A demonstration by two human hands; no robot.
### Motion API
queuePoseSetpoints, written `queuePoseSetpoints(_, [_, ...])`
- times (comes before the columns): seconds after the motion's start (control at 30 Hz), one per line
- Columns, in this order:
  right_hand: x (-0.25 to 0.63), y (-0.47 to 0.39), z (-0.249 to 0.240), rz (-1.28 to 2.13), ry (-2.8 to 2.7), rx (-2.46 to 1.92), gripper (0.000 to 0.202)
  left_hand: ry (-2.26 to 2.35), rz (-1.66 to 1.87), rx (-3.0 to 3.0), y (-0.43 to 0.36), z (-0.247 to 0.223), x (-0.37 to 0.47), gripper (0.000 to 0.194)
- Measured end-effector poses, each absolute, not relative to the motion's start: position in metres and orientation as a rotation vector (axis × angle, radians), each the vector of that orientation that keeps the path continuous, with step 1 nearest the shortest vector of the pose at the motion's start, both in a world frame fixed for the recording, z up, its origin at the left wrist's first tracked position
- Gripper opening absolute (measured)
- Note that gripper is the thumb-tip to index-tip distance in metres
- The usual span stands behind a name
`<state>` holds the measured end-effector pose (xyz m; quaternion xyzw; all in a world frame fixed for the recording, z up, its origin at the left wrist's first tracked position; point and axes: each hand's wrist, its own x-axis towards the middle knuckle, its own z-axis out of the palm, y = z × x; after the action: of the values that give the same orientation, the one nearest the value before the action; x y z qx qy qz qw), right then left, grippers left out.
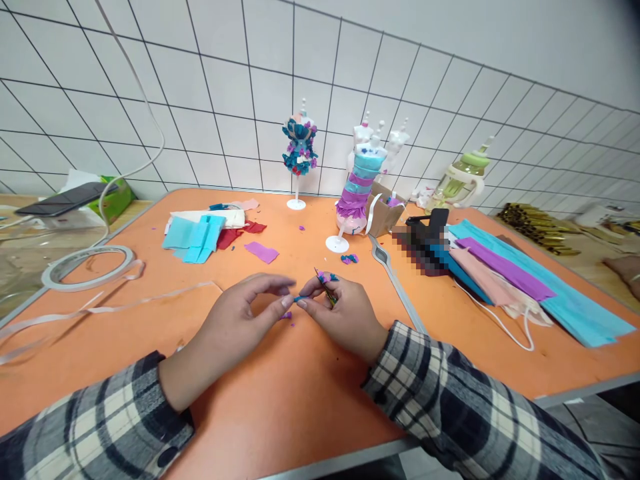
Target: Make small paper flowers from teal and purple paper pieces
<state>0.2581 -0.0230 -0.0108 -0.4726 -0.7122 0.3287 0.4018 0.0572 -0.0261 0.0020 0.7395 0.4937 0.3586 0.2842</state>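
Note:
Above the middle of the orange table, my right hand pinches a small twisted piece of blue crepe paper between thumb and index finger. A slim dark and gold tool, its kind unclear, is tucked in the same hand, with purple and blue scraps by it. My left hand is open, thumb and index finger apart, its thumb tip close to or touching the blue piece. Beneath the fingertips lie tiny purple bits. Behind my right hand rests a small blue and purple paper cluster.
Beyond stand a flower-covered mini dress form and one wrapped in blue and purple paper. Paper pieces and a tape roll lie left. On the right are folded crepe sheets, a grey strap and a bottle.

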Motion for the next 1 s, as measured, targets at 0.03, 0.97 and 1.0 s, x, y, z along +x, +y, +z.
queuePoseSetpoints(0.03, [0.259,-0.023,-0.011,0.802,-1.818,-1.2,0.01,1.317,1.001,2.055,-0.027,0.001,0.056,0.045])
queuePoseSetpoints(0.97, [0.263,-0.025,-0.017,1.157,-1.722,-1.155,0.052,1.209,1.027,1.718,-0.018,0.01,0.05,0.027])
queuePoseSetpoints(1.0, [0.263,-0.026,-0.019,1.15,-1.752,-1.158,0.057,1.218,1.049,1.672,-0.019,0.009,0.051,0.027])
